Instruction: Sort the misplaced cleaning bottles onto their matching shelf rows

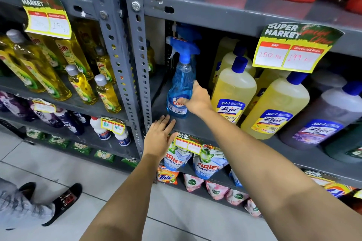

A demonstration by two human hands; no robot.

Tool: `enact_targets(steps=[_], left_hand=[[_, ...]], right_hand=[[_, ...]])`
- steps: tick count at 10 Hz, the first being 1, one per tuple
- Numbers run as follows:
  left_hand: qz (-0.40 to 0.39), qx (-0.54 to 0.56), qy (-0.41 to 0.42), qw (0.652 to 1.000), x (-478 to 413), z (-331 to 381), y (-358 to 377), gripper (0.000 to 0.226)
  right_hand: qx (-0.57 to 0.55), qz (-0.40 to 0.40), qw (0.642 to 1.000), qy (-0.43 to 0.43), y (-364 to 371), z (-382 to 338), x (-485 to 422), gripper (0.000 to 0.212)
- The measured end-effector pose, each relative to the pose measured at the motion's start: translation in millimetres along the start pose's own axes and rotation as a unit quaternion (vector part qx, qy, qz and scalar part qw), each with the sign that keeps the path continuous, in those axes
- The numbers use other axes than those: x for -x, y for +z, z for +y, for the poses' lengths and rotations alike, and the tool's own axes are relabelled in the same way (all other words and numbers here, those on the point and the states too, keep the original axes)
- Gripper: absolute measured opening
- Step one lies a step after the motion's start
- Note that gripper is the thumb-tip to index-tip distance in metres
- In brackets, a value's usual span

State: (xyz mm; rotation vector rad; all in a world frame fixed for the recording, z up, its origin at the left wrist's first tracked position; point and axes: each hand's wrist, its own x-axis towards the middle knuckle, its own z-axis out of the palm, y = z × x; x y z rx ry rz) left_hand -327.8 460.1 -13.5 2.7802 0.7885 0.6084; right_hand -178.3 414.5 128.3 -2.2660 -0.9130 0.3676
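At the left end of the grey middle shelf, the right hand curls round the lower body of the blue spray bottle, thumb across the label at the front and fingers wrapped behind, out of sight. The bottle stands upright on the shelf, long axis vertical, its base near the front lip; the blue trigger head is at 12 o'clock from the hand, with nozzle and trigger pointing toward 9 o'clock, at the perforated upright post. At 7 o'clock from the bottle, the left hand lies flat with fingers spread on the shelf's front edge, holding nothing, fingertips just short of the bottle's base. Bare shelf shows between bottle and post. At 3 o'clock, a yellow Lizol bottle stands just beside the right hand, with more yellow and a purple Lizol bottle farther right. Overhead, the trigger head sits close under the next shelf. A yellow price tag hangs at 2 o'clock. Ariel pouches sit on the row below.
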Motion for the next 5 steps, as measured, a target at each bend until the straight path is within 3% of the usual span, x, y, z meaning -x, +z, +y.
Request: enact_targets(steps=[4,5], left_hand=[[-0.012,-0.008,-0.004,1.0,-2.3,0.0,1.5,0.054],[-0.028,-0.001,-0.013,1.0,-1.7,2.2,0.2,0.058]], right_hand=[[-0.038,-0.007,0.999,0.01,-1.4,1.1,8.2,0.065],[-0.075,-0.004,0.997,0.011,-8.3,4.6,21.9,0.075]])
